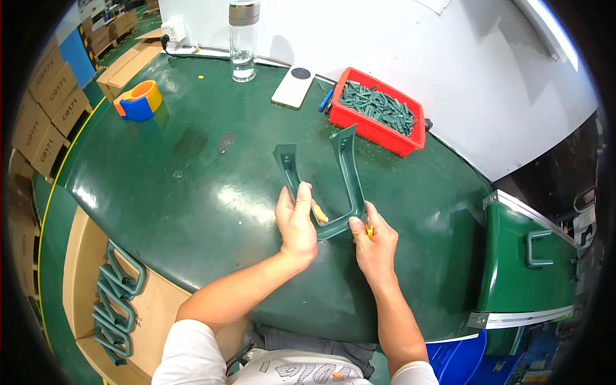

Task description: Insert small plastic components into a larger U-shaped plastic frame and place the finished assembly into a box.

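Near the middle of the green table [192,186], both hands hold a dark green U-shaped bracket [350,173] up off the surface. The left hand [296,224] is wrapped around the bracket's left arm, fingers curled over it, and a small pale yellow piece [319,213] shows just beside its thumb. The right hand [374,240] pinches the bracket at its bend, thumb pressed on the near edge, and a bit of yellow-orange [369,231] peeks out between its fingers; what that piece is cannot be told. The bracket's two arms point away toward the far side, with the right arm reaching close to a red bin [378,131].

That bin sits far right on the table and is filled with small dark green parts [378,106]. Left of it, a white phone [293,85] lies flat, with a blue pen [326,99] between the two. A clear bottle [244,42] with a metal cap stands at the far edge, near a white power strip [173,29]. Far left, an orange and blue tape dispenser [139,101] rests on the table.

At near left, below the table's edge, a cardboard box [80,282] holds several more green brackets [115,298] stacked together. At right stands a green metal case [523,263] with a handle.
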### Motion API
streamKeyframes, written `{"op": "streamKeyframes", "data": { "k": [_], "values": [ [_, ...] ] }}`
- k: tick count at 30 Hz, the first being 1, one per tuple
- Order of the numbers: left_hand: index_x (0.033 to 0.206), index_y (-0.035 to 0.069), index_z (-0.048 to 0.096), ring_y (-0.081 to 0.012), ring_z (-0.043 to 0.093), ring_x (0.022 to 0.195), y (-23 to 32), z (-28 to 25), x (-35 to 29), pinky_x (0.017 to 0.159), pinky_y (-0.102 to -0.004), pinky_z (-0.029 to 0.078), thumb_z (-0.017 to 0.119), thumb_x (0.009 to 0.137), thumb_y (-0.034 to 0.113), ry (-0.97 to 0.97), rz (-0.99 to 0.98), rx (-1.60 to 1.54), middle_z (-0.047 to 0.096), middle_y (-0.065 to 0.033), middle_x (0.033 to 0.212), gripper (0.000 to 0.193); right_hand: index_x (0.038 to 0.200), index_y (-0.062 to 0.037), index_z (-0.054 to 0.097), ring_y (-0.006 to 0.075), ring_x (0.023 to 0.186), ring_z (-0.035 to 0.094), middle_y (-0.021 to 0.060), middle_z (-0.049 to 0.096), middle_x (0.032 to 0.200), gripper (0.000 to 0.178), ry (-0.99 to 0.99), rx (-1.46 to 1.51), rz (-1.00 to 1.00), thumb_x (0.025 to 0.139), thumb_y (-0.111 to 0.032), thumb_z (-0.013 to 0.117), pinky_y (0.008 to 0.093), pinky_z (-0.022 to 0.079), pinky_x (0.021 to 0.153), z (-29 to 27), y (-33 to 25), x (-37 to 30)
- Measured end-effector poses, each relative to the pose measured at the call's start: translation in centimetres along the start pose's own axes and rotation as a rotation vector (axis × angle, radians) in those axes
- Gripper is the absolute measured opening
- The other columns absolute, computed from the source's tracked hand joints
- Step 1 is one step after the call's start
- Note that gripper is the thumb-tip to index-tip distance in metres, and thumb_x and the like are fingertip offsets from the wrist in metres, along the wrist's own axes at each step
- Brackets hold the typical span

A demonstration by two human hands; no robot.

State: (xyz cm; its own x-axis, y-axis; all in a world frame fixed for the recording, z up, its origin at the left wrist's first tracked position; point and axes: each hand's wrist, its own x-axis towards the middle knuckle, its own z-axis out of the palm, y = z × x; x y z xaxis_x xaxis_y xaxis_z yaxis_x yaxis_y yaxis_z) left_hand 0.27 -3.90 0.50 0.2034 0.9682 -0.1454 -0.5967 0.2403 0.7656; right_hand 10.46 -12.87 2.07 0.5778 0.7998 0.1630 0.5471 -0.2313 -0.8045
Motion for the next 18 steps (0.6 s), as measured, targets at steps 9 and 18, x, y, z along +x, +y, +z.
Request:
{"op": "streamKeyframes", "data": {
  "k": [9,18],
  "values": [
    [0.093,0.008,0.051,-0.0056,0.043,0.063,-0.1,0.5,-0.6,0.053,-0.0219,0.040,0.053,0.094,0.023,-0.007,0.200,-0.019,0.046,0.0019,0.074,0.016,0.106,0.0110,0.059,0.0240,0.082,0.066,0.0245,0.065,0.089,0.031,0.195,0.009,0.030,0.086,-0.013,0.062,0.0332,0.049,0.071,2.8,-0.5,1.3],
    [0.097,0.002,0.049,-0.0067,0.047,0.058,-0.3,-0.1,-0.9,0.051,-0.0225,0.040,0.052,0.094,0.016,-0.131,0.433,0.163,0.052,-0.0002,0.075,0.014,0.096,0.0055,0.061,0.0055,0.044,0.045,0.0019,0.056,0.064,0.019,0.193,0.413,0.222,0.088,-0.012,0.062,0.0212,0.034,0.041,3.1,-0.8,2.5]
  ]
}}
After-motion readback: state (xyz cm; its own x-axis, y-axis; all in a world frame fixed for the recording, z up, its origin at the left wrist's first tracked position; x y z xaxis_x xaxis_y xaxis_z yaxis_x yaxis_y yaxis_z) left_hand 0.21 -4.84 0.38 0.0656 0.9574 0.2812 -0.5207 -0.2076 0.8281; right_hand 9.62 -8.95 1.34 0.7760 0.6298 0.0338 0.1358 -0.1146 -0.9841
